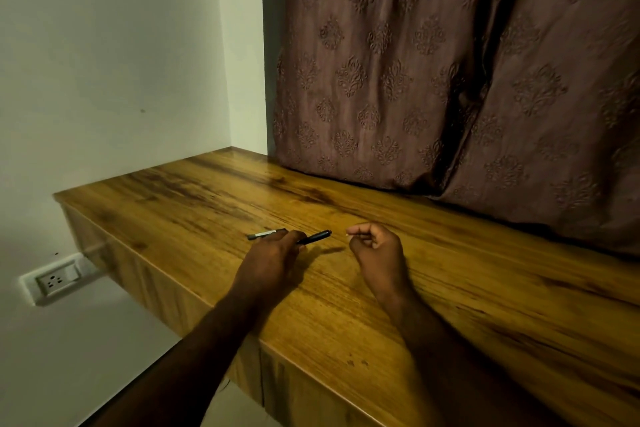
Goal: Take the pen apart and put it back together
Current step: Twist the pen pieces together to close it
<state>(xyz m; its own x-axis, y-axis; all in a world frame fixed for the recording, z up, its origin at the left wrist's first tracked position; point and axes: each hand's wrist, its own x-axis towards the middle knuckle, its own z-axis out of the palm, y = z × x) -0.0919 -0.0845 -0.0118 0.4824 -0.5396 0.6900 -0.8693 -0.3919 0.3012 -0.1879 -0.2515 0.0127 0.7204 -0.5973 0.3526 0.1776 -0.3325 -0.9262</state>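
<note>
My left hand (pixel 273 262) grips a black pen barrel (pixel 317 237), which sticks out to the right just above the wooden desk (pixel 450 288). Behind that hand a second pen part (pixel 265 234), dark with a pale band, lies flat on the desk. My right hand (pixel 375 248) is curled to the right of the barrel, with thumb and forefinger pinched on a small thin pale piece (pixel 347 234) that is too small to identify. A short gap separates the barrel's open end from that pinched piece.
A brown patterned curtain (pixel 450 80) hangs down onto the back of the desk. A white wall (pixel 121 62) borders the left side, with a power socket (pixel 57 279) below desk level. The desk's front edge runs diagonally under my forearms.
</note>
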